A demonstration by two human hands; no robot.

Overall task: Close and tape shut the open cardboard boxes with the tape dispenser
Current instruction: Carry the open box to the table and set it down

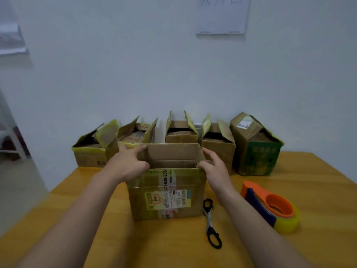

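Two bare forearms reach forward over a yellow-orange wooden desk (96, 238), its smooth top showing a faint grain. A pair of black-handled scissors (211, 223) lies shut on the desk just right of the nearest box, blades pointing away. Further right and well apart from the box, the orange and dark blue plastic tape dispenser (270, 206) rests on its side, loaded with a roll of yellowish translucent tape.

At the centre of the desk stands the brown corrugated cardboard box (166, 198), its top open. Its front is worn and carries old yellowed tape, a printed number strip and a white shipping label. The far flap stands upright and an inner flap shows below it.

The left hand (129, 163) lies on the box's left top edge with fingers spread and nearly straight, pressing there, the thumb at the near rim. The right hand (214, 167) is at the right top edge with fingers loosely extended and nothing gripped, its thumb touching the near corner.

Behind, partly hidden by the raised flap and the hands, a row of four open brown cardboard boxes (181, 136) stands along the desk's far edge, flaps up and edged with creased yellow tape. A taller cardboard box with a green printed front (258, 151) ends the row on the right, its flaps slanted.

A plain white wall (116, 64) rises behind, with a white paper sheet (222, 14) hung on it.
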